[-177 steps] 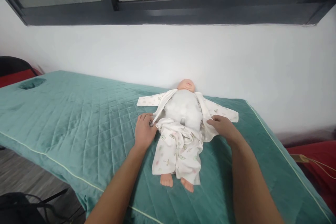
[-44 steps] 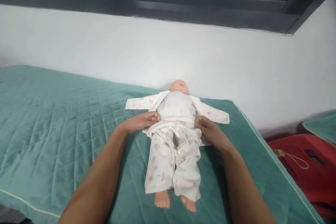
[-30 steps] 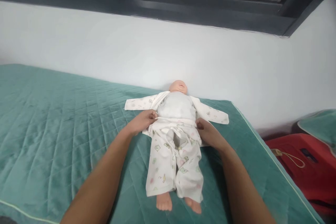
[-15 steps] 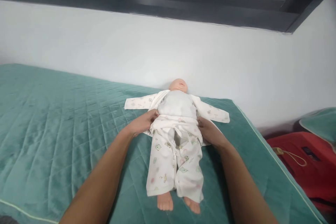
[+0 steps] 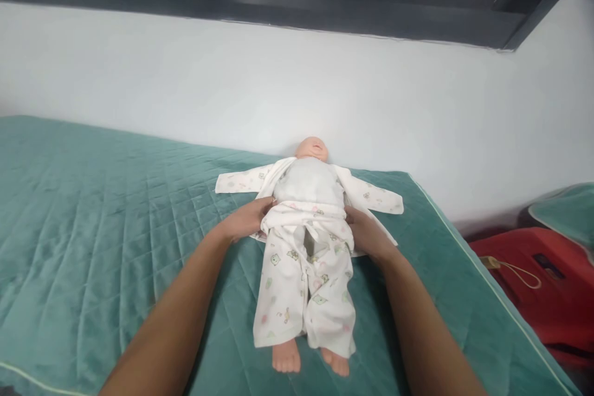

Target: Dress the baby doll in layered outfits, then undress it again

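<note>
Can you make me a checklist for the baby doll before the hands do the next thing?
1. Doll lying on its back on the green cover: ok.
2. A hand at each side of the pants near the waist: ok, left hand at one side, right hand at the other.
3. Fingers gripping the cloth well: cannot tell, the fingertips are mostly hidden.
4. Feet poking out of the pant legs: ok, both show.
5. Shirt closed in front: not ok, it lies open.
6. Doll's arms inside the sleeves: cannot tell, no doll hands show.
</note>
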### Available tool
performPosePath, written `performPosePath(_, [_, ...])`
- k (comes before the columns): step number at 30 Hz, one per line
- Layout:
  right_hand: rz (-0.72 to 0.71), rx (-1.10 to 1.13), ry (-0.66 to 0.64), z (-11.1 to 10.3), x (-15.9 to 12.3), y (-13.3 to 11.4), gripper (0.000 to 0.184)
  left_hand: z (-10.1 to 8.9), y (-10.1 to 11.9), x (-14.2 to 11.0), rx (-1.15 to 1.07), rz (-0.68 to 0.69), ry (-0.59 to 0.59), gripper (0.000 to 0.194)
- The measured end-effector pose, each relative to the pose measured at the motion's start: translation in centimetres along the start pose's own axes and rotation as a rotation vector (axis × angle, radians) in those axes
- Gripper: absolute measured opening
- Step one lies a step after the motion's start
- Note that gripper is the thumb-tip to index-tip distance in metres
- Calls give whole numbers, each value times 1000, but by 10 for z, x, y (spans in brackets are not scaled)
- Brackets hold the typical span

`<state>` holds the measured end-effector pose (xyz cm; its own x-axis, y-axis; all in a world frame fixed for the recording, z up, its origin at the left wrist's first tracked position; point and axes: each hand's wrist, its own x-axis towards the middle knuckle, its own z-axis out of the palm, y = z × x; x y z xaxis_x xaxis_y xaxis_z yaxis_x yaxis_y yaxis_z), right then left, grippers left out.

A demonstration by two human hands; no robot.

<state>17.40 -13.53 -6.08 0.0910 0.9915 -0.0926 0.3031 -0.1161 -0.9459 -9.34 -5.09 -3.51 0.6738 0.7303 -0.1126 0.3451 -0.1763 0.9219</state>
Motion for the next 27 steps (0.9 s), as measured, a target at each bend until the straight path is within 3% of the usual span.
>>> performPosePath(5, [98, -184, 180, -2, 10, 13, 13, 12, -11, 14, 17, -133, 240, 15])
performPosePath(9, [106, -316, 304, -1, 16, 20, 16, 13, -19, 26, 210, -74, 416, 11])
performPosePath(13, [39, -388, 298, 4, 13, 11, 10, 11, -13, 23, 228, 25, 324, 19])
performPosePath(17, [-55, -385, 280, 4, 9, 3, 8, 13, 2, 12, 132, 24, 256, 20])
performPosePath(27, [-176, 237, 58, 10, 4, -1, 39, 32, 3, 16, -511, -119, 220, 17])
